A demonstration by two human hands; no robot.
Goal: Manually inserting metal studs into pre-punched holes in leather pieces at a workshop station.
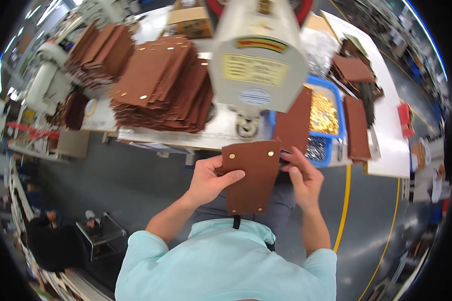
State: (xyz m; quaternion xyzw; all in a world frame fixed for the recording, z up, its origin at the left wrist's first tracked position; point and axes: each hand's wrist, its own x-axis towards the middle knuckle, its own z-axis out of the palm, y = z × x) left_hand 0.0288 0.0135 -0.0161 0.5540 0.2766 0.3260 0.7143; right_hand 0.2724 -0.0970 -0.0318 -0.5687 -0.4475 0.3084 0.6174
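Note:
My left hand is closed on the left edge of a brown leather panel, its thumb lying across the front. The panel hangs upright over my lap, with a gold snap near each corner. Just off the panel's right edge is my right hand, fingers apart and slightly blurred; whether a fingertip touches the leather I cannot tell. Beyond the panel stands a pale press machine, its metal die above the table edge.
Left of the machine rises a tall stack of brown panels, with another stack behind. To the right, a blue tray holds gold and silver fasteners, and one panel leans on it. More leather pieces lie farther right.

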